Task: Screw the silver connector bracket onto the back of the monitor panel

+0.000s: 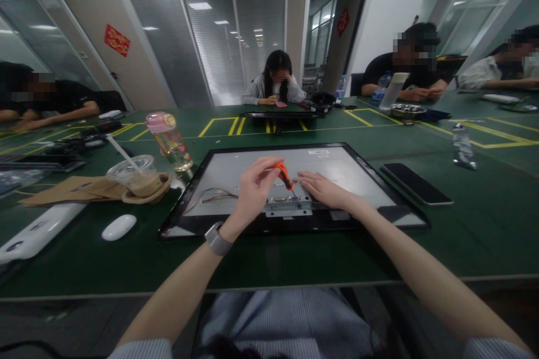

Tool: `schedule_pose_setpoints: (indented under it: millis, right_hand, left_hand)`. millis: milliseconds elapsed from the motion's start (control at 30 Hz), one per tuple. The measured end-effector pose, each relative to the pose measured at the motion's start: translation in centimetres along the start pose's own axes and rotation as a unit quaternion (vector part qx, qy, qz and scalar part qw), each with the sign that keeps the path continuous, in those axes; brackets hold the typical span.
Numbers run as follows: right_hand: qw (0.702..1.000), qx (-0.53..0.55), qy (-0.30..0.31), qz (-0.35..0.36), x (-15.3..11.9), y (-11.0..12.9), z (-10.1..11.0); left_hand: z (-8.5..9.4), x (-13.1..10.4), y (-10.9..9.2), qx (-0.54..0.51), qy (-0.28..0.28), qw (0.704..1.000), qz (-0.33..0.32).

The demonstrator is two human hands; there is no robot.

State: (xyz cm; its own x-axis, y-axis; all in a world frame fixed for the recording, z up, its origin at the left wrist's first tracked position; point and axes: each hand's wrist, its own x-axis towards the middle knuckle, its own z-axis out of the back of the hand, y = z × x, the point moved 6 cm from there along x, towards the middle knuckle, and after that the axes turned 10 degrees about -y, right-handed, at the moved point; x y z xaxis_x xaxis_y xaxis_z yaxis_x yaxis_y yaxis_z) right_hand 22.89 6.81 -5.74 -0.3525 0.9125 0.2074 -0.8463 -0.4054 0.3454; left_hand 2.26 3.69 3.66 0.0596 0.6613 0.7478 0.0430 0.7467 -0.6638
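A flat display panel (236, 164) with a black frame and a grey back lies on the green table in front of me. My left hand (256, 182) is closed round the handle of an orange and black screwdriver (285, 175). The screwdriver leans, its tip down at a metal bracket (290, 207) along the panel's near edge. My right hand (322, 188) rests flat on the panel, fingers stretched out, just right of the screwdriver. Thin wires (217, 195) run over the panel to the left of the bracket.
Left of the panel are an iced drink cup (137, 173), a pink-lidded bottle (170, 140), a white mouse-like case (119, 228) and a white device (40, 233). A black phone (416, 184) lies to the right. Several people sit around the table.
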Motion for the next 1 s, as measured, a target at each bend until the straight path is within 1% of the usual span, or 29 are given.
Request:
schedule_pose_setpoints:
  millis: [100,167,233,333,400,633,767,833,1000]
  right_hand:
    - [1.000,-0.001,0.006,-0.007,0.00,0.13,0.15]
    - [1.000,-0.006,0.010,-0.008,0.00,0.18,0.17]
    - [1.000,-0.007,0.008,-0.004,0.02,0.19,0.16]
    - [1.000,-0.004,-0.003,0.004,0.05,0.14,0.15]
    - [1.000,-0.003,-0.004,0.004,0.07,0.08,0.09]
    - [1.000,-0.007,0.000,0.000,0.08,0.10,0.03]
    - [1.000,-0.011,-0.004,0.011,0.08,0.05,0.01]
    - [1.000,-0.010,-0.008,0.015,0.12,-0.03,-0.03]
    - [1.000,-0.004,-0.008,0.010,0.24,-0.34,-0.18]
  left_hand:
    - [0.60,0.18,0.19,0.032,-0.038,0.999,-0.008]
    - [0.86,0.31,0.34,0.050,-0.044,0.998,-0.015]
    - [0.78,0.41,0.37,0.041,-0.019,0.999,-0.020]
    - [0.32,0.44,0.24,0.004,0.043,0.999,-0.017]
    - [0.26,0.50,0.21,-0.003,0.058,0.998,-0.013]
    - [0.72,0.86,-0.02,0.053,0.034,0.997,-0.045]
    - [0.50,0.78,-0.02,0.054,0.066,0.995,-0.042]
    - [0.51,0.78,0.18,0.062,0.071,0.995,-0.036]
    - [1.10,0.96,0.38,0.108,0.029,0.993,-0.040]
